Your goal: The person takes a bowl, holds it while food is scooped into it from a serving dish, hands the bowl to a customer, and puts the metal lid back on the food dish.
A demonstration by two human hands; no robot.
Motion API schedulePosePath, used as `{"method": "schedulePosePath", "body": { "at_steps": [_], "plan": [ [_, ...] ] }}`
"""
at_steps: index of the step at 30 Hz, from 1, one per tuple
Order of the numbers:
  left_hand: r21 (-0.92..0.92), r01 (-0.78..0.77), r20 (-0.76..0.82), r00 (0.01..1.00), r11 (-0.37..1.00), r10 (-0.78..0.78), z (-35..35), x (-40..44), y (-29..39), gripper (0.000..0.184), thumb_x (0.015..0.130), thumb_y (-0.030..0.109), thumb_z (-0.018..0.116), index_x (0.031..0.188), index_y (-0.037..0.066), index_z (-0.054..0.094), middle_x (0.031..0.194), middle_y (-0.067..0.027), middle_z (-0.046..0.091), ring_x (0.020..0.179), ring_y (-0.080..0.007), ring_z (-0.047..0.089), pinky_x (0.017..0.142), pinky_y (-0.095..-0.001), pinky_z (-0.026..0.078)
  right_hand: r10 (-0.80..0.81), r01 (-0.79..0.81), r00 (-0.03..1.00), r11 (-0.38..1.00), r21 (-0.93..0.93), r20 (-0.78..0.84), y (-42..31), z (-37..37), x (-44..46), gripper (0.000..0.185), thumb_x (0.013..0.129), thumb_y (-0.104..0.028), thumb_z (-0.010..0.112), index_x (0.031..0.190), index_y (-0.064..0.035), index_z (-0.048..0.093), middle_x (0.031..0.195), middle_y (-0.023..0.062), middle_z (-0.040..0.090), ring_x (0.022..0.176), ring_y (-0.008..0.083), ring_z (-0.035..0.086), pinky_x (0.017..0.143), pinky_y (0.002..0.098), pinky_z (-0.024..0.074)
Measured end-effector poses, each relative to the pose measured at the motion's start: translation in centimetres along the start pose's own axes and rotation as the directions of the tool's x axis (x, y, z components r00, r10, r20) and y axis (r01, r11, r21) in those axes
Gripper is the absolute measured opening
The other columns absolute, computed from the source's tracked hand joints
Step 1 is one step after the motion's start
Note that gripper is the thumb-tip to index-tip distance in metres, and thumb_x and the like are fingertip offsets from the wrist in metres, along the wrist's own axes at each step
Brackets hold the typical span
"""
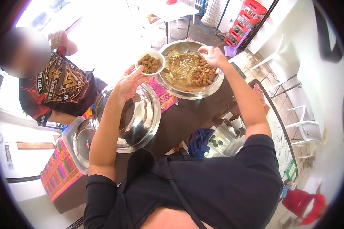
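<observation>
A small white bowl (150,63) filled with brown chunks of food is held at its left side by my left hand (129,84), thumb on the rim. It sits beside the left edge of a wide metal basin (187,94), which holds brown sauce (179,68) and a heap of meat pieces (205,73) on its right side. Over the far right part of the basin is my right hand (213,56), its fingers bent together above the food; what they hold, if anything, is too small to tell. A spoon or ladle head (182,48) shows at the basin's far edge.
Shiny metal lid (151,114) at the left, beside a plastic tub (69,137). A person in a black printed shirt (65,86) stands at the left. Nearer me are a blue cloth (199,142) and a clear container (227,147) with green fruit.
</observation>
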State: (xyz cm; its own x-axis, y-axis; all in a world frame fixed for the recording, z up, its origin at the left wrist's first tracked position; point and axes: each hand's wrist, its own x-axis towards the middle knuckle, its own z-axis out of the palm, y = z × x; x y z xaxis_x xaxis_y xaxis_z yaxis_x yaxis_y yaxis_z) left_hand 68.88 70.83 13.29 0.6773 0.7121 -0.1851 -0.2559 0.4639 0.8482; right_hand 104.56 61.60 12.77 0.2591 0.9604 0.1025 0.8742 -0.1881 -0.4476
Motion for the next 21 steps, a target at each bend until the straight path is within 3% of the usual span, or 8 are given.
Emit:
{"method": "schedulePosePath", "body": {
  "at_steps": [2, 4, 8, 12, 14, 18, 20, 21],
  "plan": [
    [0.010, 0.019, -0.195, 0.981, 1.000, -0.017, 1.1, -1.0, 0.5, 0.045, 0.092, 0.014, 0.061, 0.127, -0.002, 0.038, 0.119, -0.0180, 0.057, 0.109, -0.0259, 0.060, 0.095, -0.0380, 0.050, -0.053, 0.074, 0.991, 0.982, -0.173, 0.123, 2.4, 3.9, 2.4, 0.025, 0.088, -0.022, 0.055, 0.110, -0.0139, 0.063, 0.103, 0.0127, 0.066, 0.091, 0.0282, 0.065, 0.080, 0.0381, 0.0508],
    [0.005, 0.023, -0.165, 0.986, 1.000, -0.022, 0.4, -1.0, 0.4, 0.045, 0.092, 0.014, 0.061, 0.127, -0.002, 0.038, 0.120, -0.0175, 0.057, 0.109, -0.0255, 0.060, 0.095, -0.0376, 0.050, -0.234, 0.254, 0.965, 0.949, -0.189, 0.121, 3.7, 6.9, 3.3, 0.024, 0.089, -0.024, 0.055, 0.110, -0.0156, 0.062, 0.101, 0.0144, 0.066, 0.089, 0.0290, 0.065, 0.080, 0.0386, 0.0507],
    [0.039, 0.023, -0.137, 0.990, 0.999, -0.017, 0.8, -2.2, 0.8, 0.044, 0.092, 0.014, 0.061, 0.127, -0.001, 0.039, 0.118, -0.0158, 0.059, 0.106, -0.0241, 0.061, 0.093, -0.0357, 0.051, -0.215, 0.256, 0.917, 0.963, -0.084, 0.337, 0.4, 5.1, 2.6, 0.022, 0.090, -0.028, 0.055, 0.108, -0.0180, 0.063, 0.101, 0.0139, 0.066, 0.090, 0.0291, 0.064, 0.079, 0.0389, 0.0506],
    [0.011, 0.038, -0.148, 0.988, 0.999, -0.036, -0.9, -2.9, 0.4, 0.041, 0.092, 0.015, 0.062, 0.125, 0.001, 0.042, 0.112, -0.0143, 0.062, 0.102, -0.0232, 0.063, 0.089, -0.0344, 0.052, -0.250, 0.386, 0.845, 0.897, -0.216, 0.472, -1.0, -1.0, -2.0, 0.022, 0.088, -0.023, 0.056, 0.108, -0.0270, 0.064, 0.095, 0.0134, 0.066, 0.091, 0.0295, 0.064, 0.082, 0.0405, 0.0500],
    [0.047, 0.048, -0.189, 0.981, 0.998, -0.039, -0.7, -3.7, 0.7, 0.037, 0.092, 0.016, 0.063, 0.122, 0.003, 0.046, 0.108, -0.0128, 0.064, 0.096, -0.0225, 0.065, 0.080, -0.0330, 0.054, -0.201, 0.375, 0.894, 0.826, -0.421, 0.400, -0.5, -3.7, -3.5, 0.020, 0.090, -0.024, 0.053, 0.104, -0.0283, 0.066, 0.091, 0.0107, 0.066, 0.091, 0.0275, 0.064, 0.079, 0.0396, 0.0495],
    [0.070, 0.046, -0.125, 0.991, 0.996, -0.037, -0.4, -4.2, 0.8, 0.036, 0.091, 0.019, 0.063, 0.122, 0.005, 0.049, 0.110, -0.0125, 0.064, 0.091, -0.0213, 0.067, 0.069, -0.0325, 0.056, -0.153, 0.242, 0.967, 0.805, -0.541, 0.204, -1.2, -6.1, -7.8, 0.018, 0.091, -0.025, 0.051, 0.094, -0.0211, 0.068, 0.083, 0.0083, 0.066, 0.084, 0.0256, 0.065, 0.070, 0.0402, 0.0497],
    [0.062, 0.034, -0.101, 0.995, 0.997, -0.027, -0.2, -4.2, 0.7, 0.038, 0.092, 0.018, 0.062, 0.125, 0.003, 0.048, 0.112, -0.0133, 0.063, 0.095, -0.0216, 0.065, 0.076, -0.0331, 0.056, -0.229, 0.195, 0.972, 0.680, -0.706, 0.048, -0.6, -5.5, -9.3, 0.022, 0.091, -0.026, 0.050, 0.079, -0.0147, 0.065, 0.076, 0.0071, 0.065, 0.074, 0.0241, 0.064, 0.061, 0.0402, 0.0484],
    [0.059, 0.023, -0.085, 0.996, 0.998, -0.017, 0.2, -4.2, 0.8, 0.039, 0.093, 0.017, 0.061, 0.126, 0.001, 0.047, 0.115, -0.0134, 0.062, 0.097, -0.0218, 0.065, 0.080, -0.0331, 0.055, -0.487, 0.266, 0.871, 0.571, -0.777, -0.060, -0.5, -4.8, -10.1, 0.026, 0.090, -0.026, 0.050, 0.070, -0.0129, 0.060, 0.069, 0.0071, 0.062, 0.066, 0.0231, 0.062, 0.054, 0.0396, 0.0462]
  ]
}}
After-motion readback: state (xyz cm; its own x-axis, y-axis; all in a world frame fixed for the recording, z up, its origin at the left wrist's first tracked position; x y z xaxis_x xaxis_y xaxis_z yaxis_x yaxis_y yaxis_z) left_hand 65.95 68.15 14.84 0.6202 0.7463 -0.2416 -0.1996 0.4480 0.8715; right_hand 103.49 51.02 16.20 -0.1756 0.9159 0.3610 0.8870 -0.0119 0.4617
